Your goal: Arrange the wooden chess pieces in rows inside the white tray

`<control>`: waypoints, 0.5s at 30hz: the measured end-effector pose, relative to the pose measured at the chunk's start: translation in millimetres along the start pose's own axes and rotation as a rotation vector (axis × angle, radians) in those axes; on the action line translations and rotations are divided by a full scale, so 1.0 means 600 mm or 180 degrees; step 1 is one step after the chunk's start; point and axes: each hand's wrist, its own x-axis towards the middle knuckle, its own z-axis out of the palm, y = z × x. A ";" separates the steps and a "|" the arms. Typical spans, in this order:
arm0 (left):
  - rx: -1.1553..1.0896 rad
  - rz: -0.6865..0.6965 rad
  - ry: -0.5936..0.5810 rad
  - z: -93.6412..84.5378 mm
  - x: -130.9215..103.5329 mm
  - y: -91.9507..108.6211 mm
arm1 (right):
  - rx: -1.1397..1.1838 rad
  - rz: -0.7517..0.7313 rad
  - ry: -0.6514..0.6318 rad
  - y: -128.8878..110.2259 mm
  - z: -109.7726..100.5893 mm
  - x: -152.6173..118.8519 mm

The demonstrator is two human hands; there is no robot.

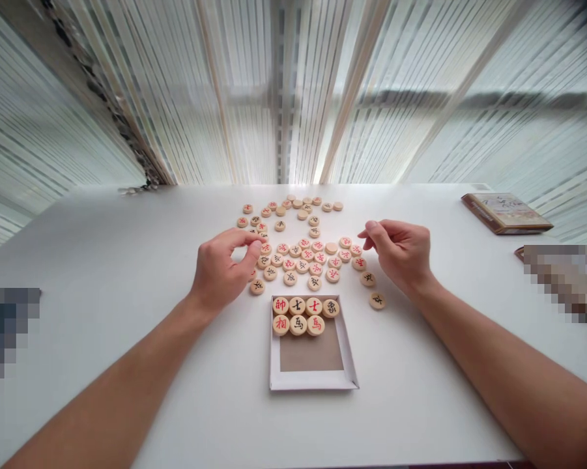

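Many round wooden Chinese chess pieces [301, 266] with red or black characters lie loose on a white table. At their left edge is my left hand [227, 266], closed, thumb and index finger pinched beside the pieces; whether a piece is between the fingertips cannot be made out. My right hand [401, 253] hovers at the right edge of the pieces with its fingers curled and thumb against them; no piece shows in it. Nearer me, a shallow white box [313, 381] holds several pieces in two rows at its far side, among them a red horse piece [315, 325].
A flat box [511, 212] lies at the far right of the table [78, 260], with a partly blurred-out item [561, 277] nearer on the right. Another blurred-out dark item [4, 332] is at the left edge. Striped curtains [293, 91] hang behind the table.
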 end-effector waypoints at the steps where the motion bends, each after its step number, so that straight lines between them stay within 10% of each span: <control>1: -0.0005 0.0007 -0.0004 0.000 0.000 0.000 | -0.0005 -0.0017 -0.0007 0.000 0.001 0.000; 15: -0.0048 -0.0009 -0.0084 0.002 -0.002 0.006 | -0.0067 -0.0068 -0.0123 -0.005 0.001 -0.003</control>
